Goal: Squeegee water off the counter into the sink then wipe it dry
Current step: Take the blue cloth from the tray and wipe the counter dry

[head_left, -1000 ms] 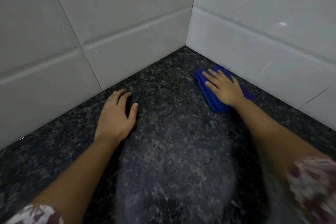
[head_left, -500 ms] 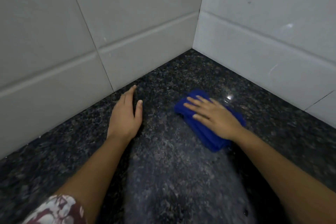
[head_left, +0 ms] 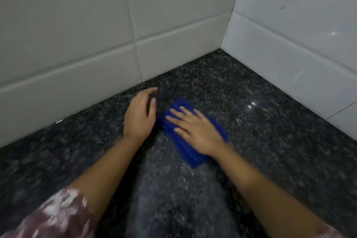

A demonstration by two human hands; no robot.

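Head view: folded blue microfibre cloth (head_left: pixel 190 141) lies flat on the black speckled granite counter (head_left: pixel 270 131), near the tiled corner, well apart from both walls. Right hand (head_left: pixel 195 131) is on top, palm down, fingers spread and extended, pressing rather than clamped on it. Left hand (head_left: pixel 140 114) rests on the counter just beside the cloth's left end, fingers together, loosely curled, holding nothing. No sink or squeegee in view.

Handling, my read: cloth is light, soft and limp, with a ribbed pile that should grip stone well when damp. It bunches at the leading edge, so flat-palm pressure over the middle suits wiping. To lift it, pinch a folded edge. Counter is glossy, probably slick where wet.
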